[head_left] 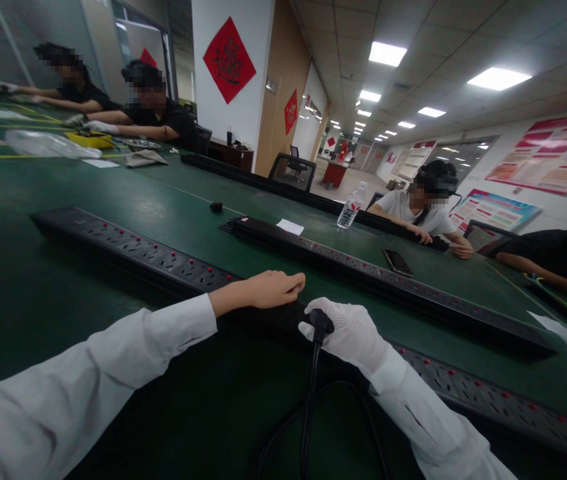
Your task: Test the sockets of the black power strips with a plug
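Observation:
A long black power strip [163, 257] with rows of sockets and small red lights or buttons lies slantwise across the green table. My bare left hand [276, 289] rests over its middle, fingers curled closed; whatever they may hold is hidden. Just to the right, my right hand [351, 330] in a white dotted glove grips a black plug [320, 322] at the strip. The plug's face is hidden, so I cannot tell whether it sits in a socket. From it a thick black cable [308, 407] hangs down toward me and loops at the bottom.
A second power strip [363, 270] lies beyond, near a phone [397, 262], a water bottle [352, 207], white paper [290, 227] and a small black part [216, 207]. Plastic bags [48, 143] and a yellow tray [89, 139] lie far left. Several people sit around the table.

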`<action>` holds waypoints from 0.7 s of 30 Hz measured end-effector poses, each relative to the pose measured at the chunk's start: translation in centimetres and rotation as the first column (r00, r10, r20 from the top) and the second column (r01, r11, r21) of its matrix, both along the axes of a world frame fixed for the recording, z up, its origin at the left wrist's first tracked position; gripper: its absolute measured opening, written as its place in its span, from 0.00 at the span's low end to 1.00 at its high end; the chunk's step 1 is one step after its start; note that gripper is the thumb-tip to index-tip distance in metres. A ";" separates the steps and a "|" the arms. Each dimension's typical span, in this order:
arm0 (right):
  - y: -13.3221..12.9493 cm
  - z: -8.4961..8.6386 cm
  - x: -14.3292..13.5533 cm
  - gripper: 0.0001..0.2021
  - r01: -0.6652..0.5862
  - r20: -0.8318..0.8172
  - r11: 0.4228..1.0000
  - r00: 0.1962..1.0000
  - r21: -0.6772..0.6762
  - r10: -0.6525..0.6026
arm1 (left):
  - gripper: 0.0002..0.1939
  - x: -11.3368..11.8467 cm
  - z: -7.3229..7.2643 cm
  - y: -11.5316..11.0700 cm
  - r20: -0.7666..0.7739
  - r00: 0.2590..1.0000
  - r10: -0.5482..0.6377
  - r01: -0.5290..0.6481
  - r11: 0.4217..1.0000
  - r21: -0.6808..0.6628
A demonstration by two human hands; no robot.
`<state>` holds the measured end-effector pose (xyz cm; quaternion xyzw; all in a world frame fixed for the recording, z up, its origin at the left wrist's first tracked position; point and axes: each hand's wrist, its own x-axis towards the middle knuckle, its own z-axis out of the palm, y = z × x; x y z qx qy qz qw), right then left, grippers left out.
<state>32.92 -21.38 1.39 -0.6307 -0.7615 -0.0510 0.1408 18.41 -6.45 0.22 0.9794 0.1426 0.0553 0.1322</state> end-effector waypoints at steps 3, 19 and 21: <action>0.0 -0.1 0.0 0.12 0.002 -0.004 1.000 1.000 0.013 -0.002 | 0.10 0.0 0.0 0.0 0.011 1.000 -0.009 0.009 1.000 -0.014; 0.0 -0.2 0.0 0.12 0.004 0.000 1.000 1.000 0.020 -0.004 | 0.08 -0.1 0.1 0.2 -0.010 0.999 -0.031 0.030 0.996 -0.087; 0.0 -0.2 0.0 0.12 0.008 0.003 1.000 1.000 0.019 -0.008 | 0.07 -0.1 0.1 0.2 -0.012 0.999 -0.033 0.031 0.992 -0.125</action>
